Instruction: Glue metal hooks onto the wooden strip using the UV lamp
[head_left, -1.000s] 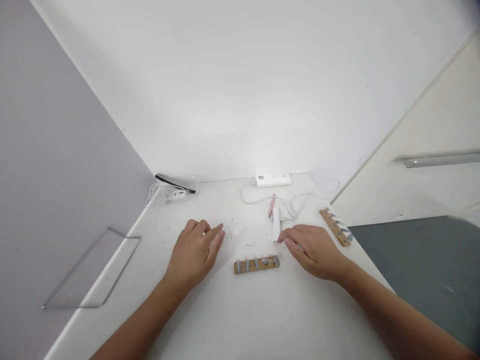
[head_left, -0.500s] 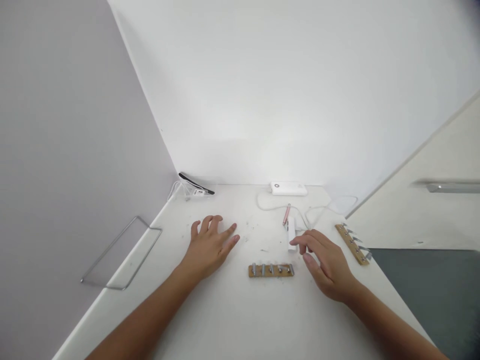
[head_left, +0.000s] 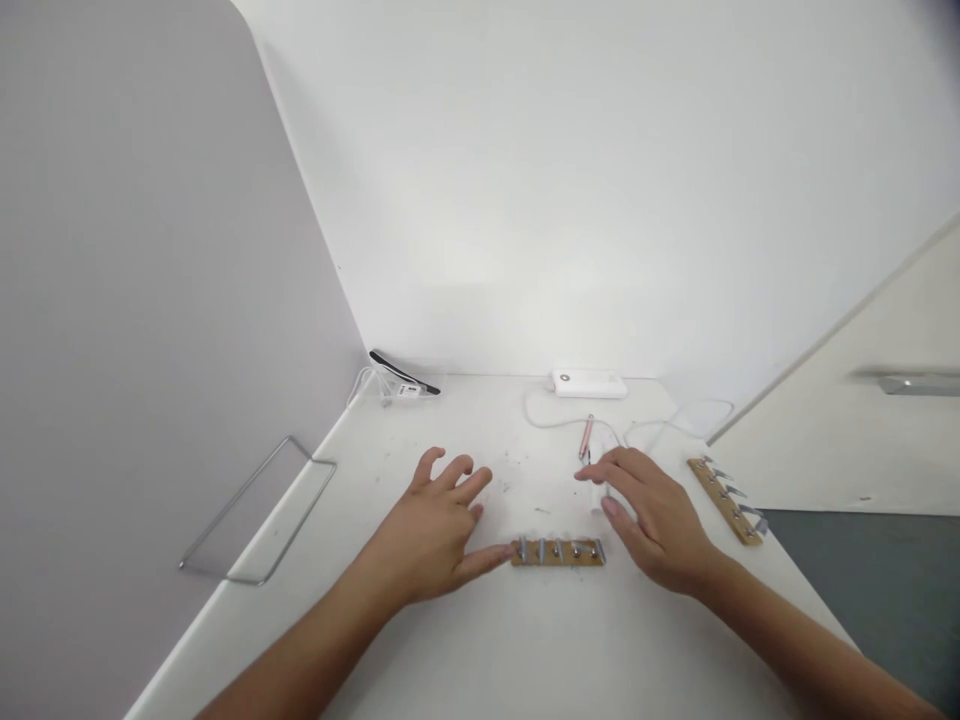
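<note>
My left hand (head_left: 435,535) is over the table with its fingers spread and curled a little. Its thumb tip meets the left end of a short wooden strip (head_left: 567,560), on which several grey metal pieces and screws sit in a row. Whether the thumb presses on the strip or only overlaps it, I cannot tell. My right hand (head_left: 660,525) hovers to the right, thumb and fingers apart, with nothing in it. It partly hides a slim white device (head_left: 598,497). Just beyond lies a pink pen-like stick (head_left: 586,437).
A second wooden strip with metal pieces (head_left: 721,498) lies slanted near the table's right edge. At the back are a white box-shaped device (head_left: 590,384), a thin white cable (head_left: 555,424) and a black strap (head_left: 405,371). A bent wire frame (head_left: 298,523) crosses the left edge.
My left hand has come nearer and to the right, its thumb now reaching the strip's left end. My right hand stays over the white device, covering more of it. The view has shifted slightly.
</note>
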